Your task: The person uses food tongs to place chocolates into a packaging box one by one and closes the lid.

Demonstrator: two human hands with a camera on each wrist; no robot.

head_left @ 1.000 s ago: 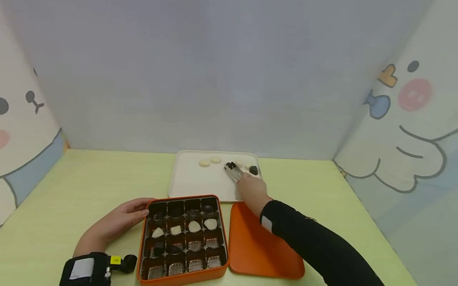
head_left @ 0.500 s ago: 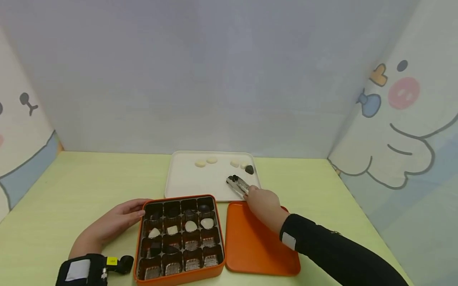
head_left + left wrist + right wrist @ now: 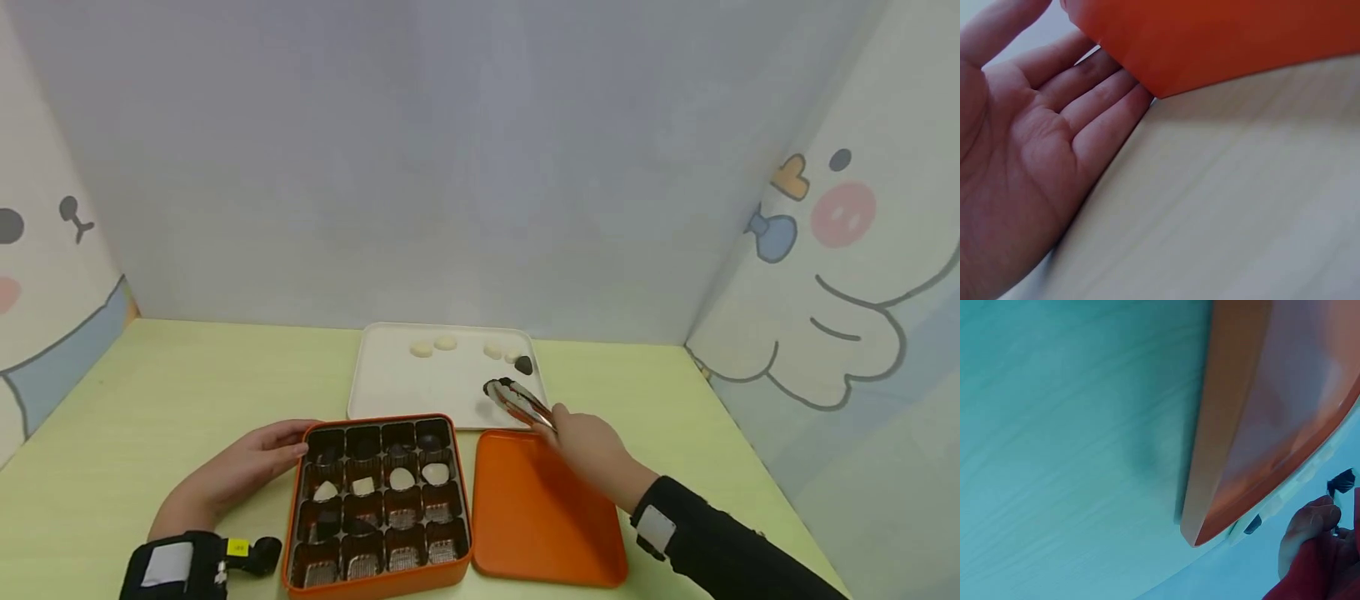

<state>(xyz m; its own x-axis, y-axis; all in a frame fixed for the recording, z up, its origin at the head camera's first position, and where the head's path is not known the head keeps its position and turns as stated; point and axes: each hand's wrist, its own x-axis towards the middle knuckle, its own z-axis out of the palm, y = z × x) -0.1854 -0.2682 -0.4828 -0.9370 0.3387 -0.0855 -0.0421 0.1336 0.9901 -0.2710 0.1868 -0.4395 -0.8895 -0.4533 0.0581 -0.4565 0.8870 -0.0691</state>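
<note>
My left hand (image 3: 247, 462) rests at the far left corner of an orange box (image 3: 375, 582), thumb at the rim. In the left wrist view its straight fingers lie against the box wall (image 3: 1222, 44). Dark and white chocolate-like pieces sit in the box's divided brown insert. With my right hand (image 3: 596, 454) I hold metal tongs (image 3: 521, 403) over the near right part of a white tray (image 3: 412, 387). Their tips look dark; I cannot tell whether a dark piece is between them. In the right wrist view, my right hand (image 3: 1310, 531) is partly cut off.
An orange lid (image 3: 551, 517) lies right of the box, under my right hand. Towards the tray's back are several white pieces (image 3: 446, 342) and one dark piece (image 3: 523, 365). A grey wall (image 3: 450, 167) stands behind the table.
My right hand has drawn back from the tray towards me and to the right, bringing the tongs along. The left hand stays at the box corner.
</note>
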